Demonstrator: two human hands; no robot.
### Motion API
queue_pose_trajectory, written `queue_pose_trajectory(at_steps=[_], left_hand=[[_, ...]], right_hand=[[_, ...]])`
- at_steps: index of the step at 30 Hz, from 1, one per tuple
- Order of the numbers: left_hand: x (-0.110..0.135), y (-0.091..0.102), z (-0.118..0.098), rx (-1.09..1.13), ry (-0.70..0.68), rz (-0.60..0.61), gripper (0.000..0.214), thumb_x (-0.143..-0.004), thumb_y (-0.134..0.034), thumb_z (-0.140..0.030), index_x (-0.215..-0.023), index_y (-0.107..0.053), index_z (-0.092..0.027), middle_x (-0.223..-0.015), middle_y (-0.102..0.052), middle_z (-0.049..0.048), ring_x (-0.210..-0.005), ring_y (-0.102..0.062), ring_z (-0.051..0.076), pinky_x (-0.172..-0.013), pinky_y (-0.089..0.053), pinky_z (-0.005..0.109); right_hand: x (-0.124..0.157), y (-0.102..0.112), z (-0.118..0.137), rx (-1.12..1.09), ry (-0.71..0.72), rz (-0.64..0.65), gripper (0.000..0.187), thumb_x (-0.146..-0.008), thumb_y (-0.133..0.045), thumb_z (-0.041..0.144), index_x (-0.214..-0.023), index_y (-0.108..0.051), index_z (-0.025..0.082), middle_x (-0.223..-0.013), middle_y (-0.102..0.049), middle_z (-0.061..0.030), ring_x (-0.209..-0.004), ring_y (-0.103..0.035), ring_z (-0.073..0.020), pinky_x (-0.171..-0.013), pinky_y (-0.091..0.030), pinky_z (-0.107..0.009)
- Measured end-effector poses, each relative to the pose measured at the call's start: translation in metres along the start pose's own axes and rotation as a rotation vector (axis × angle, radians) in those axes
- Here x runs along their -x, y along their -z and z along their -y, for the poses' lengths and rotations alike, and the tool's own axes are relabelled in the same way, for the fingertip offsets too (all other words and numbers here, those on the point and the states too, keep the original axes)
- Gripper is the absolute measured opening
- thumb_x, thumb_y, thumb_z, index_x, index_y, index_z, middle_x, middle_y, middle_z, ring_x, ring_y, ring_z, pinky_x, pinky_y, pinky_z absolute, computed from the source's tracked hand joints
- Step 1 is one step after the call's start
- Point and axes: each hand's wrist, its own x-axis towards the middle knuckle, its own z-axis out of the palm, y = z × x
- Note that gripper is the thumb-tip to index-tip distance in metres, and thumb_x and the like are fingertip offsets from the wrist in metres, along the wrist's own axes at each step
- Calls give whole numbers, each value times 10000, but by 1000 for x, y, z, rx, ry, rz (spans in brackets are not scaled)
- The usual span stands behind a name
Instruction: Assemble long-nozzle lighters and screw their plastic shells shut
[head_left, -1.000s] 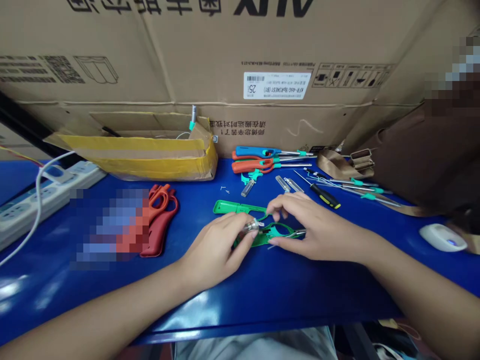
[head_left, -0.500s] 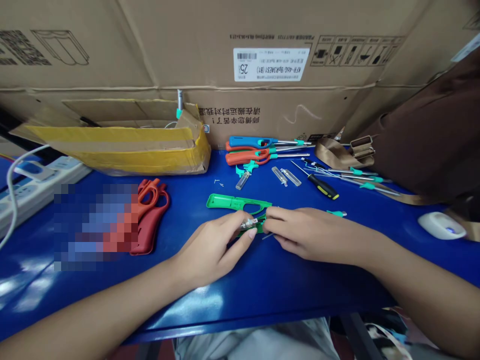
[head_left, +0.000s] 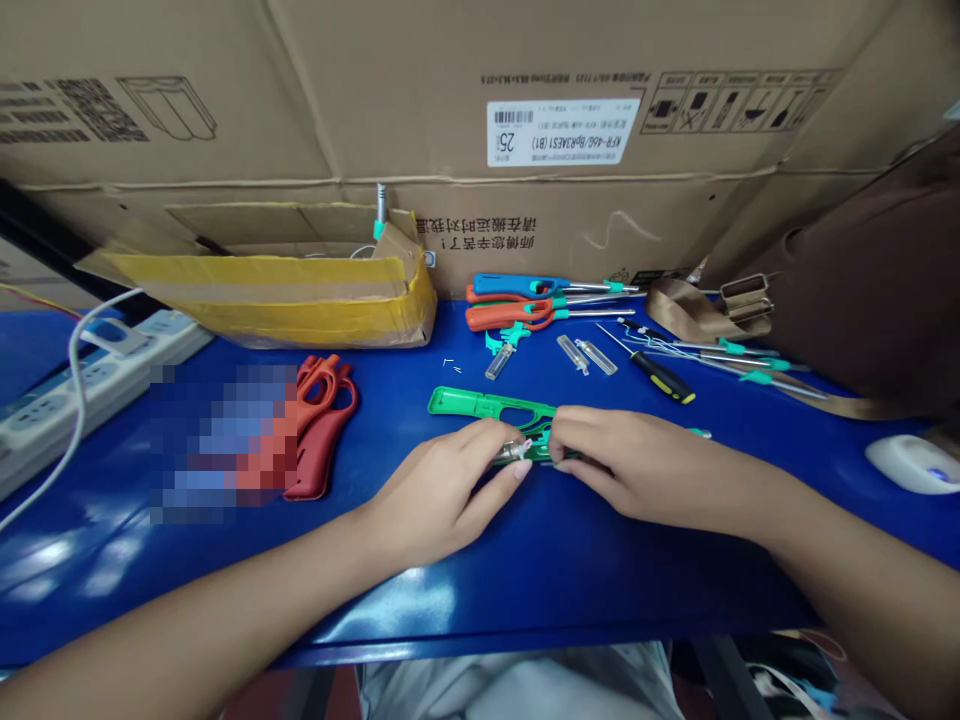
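Note:
My left hand [head_left: 439, 490] pinches a small clear fuel tank [head_left: 511, 453] with a whitish valve end, between thumb and fingers. It lies over a green lighter shell half [head_left: 538, 448], mostly hidden by both hands. My right hand [head_left: 634, 465] closes its fingertips on the right part of this shell, where a teal piece shows. A teal tip [head_left: 701, 433] of a part pokes out beyond the right hand. Just behind my hands, another green shell half [head_left: 459, 402] lies with its hollow side up.
Finished-looking lighters [head_left: 517, 287], loose clear tanks [head_left: 596, 357], a screwdriver [head_left: 661, 378] and metal nozzle rods [head_left: 787, 385] lie behind. Red shells [head_left: 319, 450] are at left, near a power strip [head_left: 37, 420] and a yellow-taped box [head_left: 300, 310]. A white device [head_left: 911, 463] sits at right.
The view has shifted, so everything appears farther right. The tank's valve end has turned slightly upward, and my right fingers have curled in more. A thin rod under them shows less.

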Motion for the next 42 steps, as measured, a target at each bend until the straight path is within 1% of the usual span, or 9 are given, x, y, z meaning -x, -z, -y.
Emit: queue_pose_trajectory(at_steps=[2,5,8,10,14,17,23,34,42], left_hand=[[0,1,0,-10,3,4,230,-1089,-390,-299,-1193,-569,-200,-1103,-675,37,-971,-663,174,-832,-513,286],[0,0,1,-38,0,1,257,-1094,-372,-285,-1227,-575,-201,-1113,-674,43,-986,-669,179,-838,-521,294],[0,-2,4,-60,13,-3,246,-1085,-412,-296,-1221,-594,-202,-1110,-674,47,-973,-675,183,-832,-529,301],[0,-3,5,-50,21,-9,240,-1080,-433,-298,-1214,-607,-201,-1104,-680,47,-973,-680,182,-835,-534,300],[-1,-5,8,-22,14,-38,231,-1068,-477,-298,-1215,-630,-205,-1088,-699,43,-985,-685,178,-859,-541,298],[-2,-6,9,-16,10,-43,223,-1054,-515,-305,-1206,-647,-207,-1077,-712,41,-984,-690,181,-868,-547,303],[-1,-6,8,-11,-9,-50,207,-1048,-530,-299,-1173,-664,-201,-1067,-729,42,-993,-697,186,-883,-551,306],[-1,-7,7,-43,-17,-39,221,-1048,-527,-296,-1182,-664,-185,-1065,-734,47,-991,-699,203,-877,-561,333],[0,-7,9,-76,-35,-40,227,-1050,-518,-316,-1163,-669,-189,-1021,-734,56,-935,-696,207,-837,-572,347]], right_hand=[[-1,1,-1,-143,-85,-34,106,-987,-527,204,-913,-603,208,-868,-654,0,-772,-611,-150,-697,-447,-287],[-4,2,-4,-359,-208,14,123,-974,-540,250,-885,-616,212,-685,-649,33,-615,-596,-121,-596,-444,-252],[-7,0,-8,-563,-276,40,105,-959,-542,260,-931,-624,200,-658,-662,28,-598,-636,-123,-554,-477,-228],[-9,-2,-9,-627,-295,35,125,-948,-550,269,-972,-642,187,-677,-665,16,-616,-655,-134,-538,-490,-225],[-11,-3,-9,-603,-285,13,204,-956,-562,334,-917,-684,174,-636,-613,26,-535,-581,-104,-504,-442,-217],[-11,-1,-6,-603,-269,6,198,-961,-569,336,-908,-678,179,-608,-577,44,-497,-520,-86,-501,-406,-217],[-14,-6,-9,-620,-227,10,191,-960,-575,331,-916,-688,183,-668,-595,23,-607,-541,-114,-554,-412,-228],[-15,-5,-12,-669,-219,47,205,-961,-592,356,-941,-688,176,-650,-590,38,-561,-540,-99,-560,-420,-230],[-16,-9,-13,-652,-195,31,200,-970,-577,347,-945,-689,182,-672,-583,33,-613,-529,-110,-572,-411,-231]])
